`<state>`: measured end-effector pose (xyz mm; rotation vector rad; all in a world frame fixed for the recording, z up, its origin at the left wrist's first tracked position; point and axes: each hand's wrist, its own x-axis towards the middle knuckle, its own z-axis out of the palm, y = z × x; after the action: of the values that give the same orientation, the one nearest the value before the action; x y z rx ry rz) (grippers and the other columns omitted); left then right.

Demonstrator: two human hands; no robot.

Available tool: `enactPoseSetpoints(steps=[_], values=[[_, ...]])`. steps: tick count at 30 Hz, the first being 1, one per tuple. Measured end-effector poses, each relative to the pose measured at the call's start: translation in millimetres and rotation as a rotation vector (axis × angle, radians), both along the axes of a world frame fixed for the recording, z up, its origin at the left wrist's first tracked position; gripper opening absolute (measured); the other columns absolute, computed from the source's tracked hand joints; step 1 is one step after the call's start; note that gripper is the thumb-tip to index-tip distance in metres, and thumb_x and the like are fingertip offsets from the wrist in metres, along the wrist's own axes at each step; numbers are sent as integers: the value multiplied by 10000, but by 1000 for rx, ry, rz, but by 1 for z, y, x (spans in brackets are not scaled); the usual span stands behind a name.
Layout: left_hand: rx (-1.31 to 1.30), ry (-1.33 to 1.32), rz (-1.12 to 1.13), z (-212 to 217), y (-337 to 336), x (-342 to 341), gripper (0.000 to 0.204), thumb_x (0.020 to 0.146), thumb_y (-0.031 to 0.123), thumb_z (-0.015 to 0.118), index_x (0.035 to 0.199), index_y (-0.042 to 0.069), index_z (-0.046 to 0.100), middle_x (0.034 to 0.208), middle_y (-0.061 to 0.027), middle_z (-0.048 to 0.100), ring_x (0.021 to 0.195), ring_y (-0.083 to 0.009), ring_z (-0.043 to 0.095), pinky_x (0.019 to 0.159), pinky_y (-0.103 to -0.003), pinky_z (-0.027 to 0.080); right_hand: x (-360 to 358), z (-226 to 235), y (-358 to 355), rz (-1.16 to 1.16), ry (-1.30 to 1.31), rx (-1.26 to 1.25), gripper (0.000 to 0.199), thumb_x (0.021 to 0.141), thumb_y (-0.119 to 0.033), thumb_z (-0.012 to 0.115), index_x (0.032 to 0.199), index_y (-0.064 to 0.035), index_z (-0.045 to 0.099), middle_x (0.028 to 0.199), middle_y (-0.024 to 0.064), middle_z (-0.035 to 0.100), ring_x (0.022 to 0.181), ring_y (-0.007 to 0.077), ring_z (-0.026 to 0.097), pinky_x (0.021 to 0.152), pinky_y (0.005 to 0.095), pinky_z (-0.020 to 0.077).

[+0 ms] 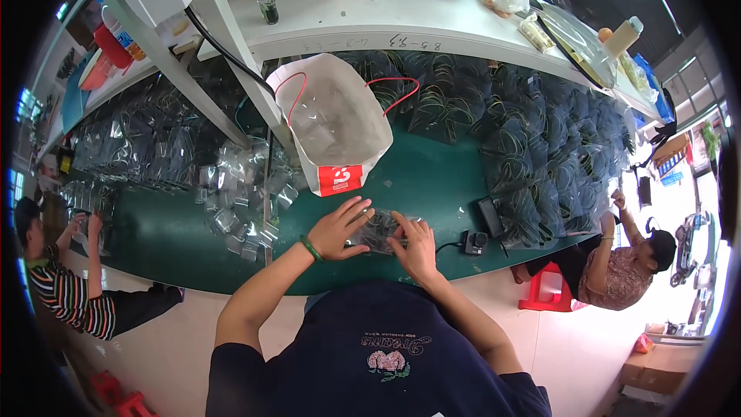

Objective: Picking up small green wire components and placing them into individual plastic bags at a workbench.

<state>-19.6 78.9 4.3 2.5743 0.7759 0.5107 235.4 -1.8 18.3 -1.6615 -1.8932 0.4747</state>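
Both my hands rest on a small clear plastic bag [378, 230] with dark contents, lying flat on the green table [432, 177] near its front edge. My left hand [340, 228], with a green bangle on the wrist, presses the bag's left side with fingers spread. My right hand [415, 243] holds down the bag's right side. A white carrier bag [332, 120] with red cord handles stands open just behind the hands.
Piles of clear packets with coiled dark cables [540, 147] cover the table's back and right. Loose small packets [239, 208] lie to the left. A small black device [475, 242] sits by my right hand. One person sits at left [65, 286], another at right [617, 262].
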Motion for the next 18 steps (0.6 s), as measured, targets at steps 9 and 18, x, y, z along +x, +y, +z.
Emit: enactPoseSetpoints(steps=[9,18], values=[[-5,-49,-14,6,-17,-6,843,918,470,808,1581,52,500,1630,-194,488,1521,-406,458,1240,-524,435,-9,-1,-6,113,-90,270,247,876,-140,806,1122,-164,815,962,4,704,985,247,632,889,417,453],[12,-62,13,5,-29,-5,717,948,466,771,1550,132,570,1658,-226,414,1516,-443,431,1263,-530,389,-3,10,13,81,165,-152,295,872,-105,818,1161,-134,768,932,36,734,947,270,662,869,418,511]])
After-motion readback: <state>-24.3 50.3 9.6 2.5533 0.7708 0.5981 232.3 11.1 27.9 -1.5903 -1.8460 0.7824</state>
